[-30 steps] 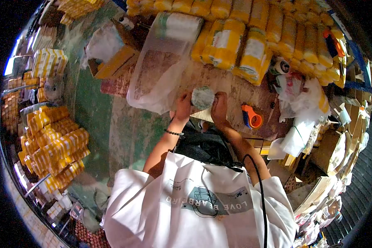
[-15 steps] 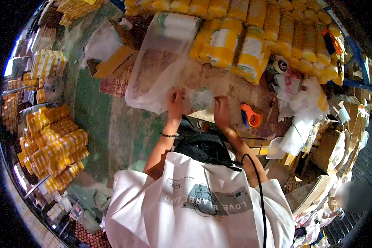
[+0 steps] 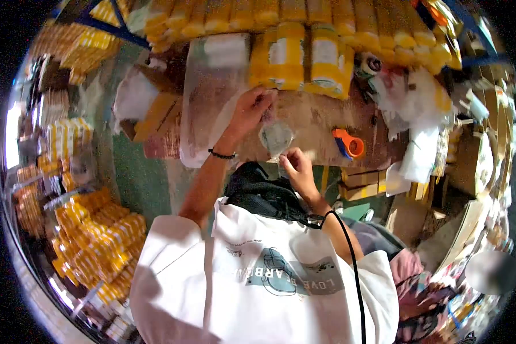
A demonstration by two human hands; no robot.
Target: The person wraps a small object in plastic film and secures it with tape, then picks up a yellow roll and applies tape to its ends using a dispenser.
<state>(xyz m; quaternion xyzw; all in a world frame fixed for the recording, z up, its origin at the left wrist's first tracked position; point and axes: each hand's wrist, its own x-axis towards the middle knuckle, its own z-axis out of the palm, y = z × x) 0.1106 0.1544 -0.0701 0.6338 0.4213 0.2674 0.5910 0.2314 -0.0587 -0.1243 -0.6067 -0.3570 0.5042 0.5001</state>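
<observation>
Packing warehouse, stacked yellow wrapped bundles point(image 3: 295, 54), worn wooden worktable point(image 3: 321, 123), orange tape dispenser point(image 3: 350, 144), cardboard boxes point(image 3: 361, 184)

We see a worn brown wooden table point(image 3: 327, 123) beyond the fingers, its far edge lined with stacked yellow wrapped bundles point(image 3: 304, 57). A blue metal shelf rail point(image 3: 106, 27) crosses far to the upper left of the fingers. The green concrete floor point(image 3: 140, 183) spreads to their left, carrying more piled yellow packs point(image 3: 100, 241). Brown cardboard boxes point(image 3: 361, 183) crowd the right side, and bright daylight glares at the far left edge.

Yellow-and-white striped packs point(image 3: 304, 57), an orange tape dispenser point(image 3: 350, 144), a white shirt point(image 3: 258, 275).
</observation>
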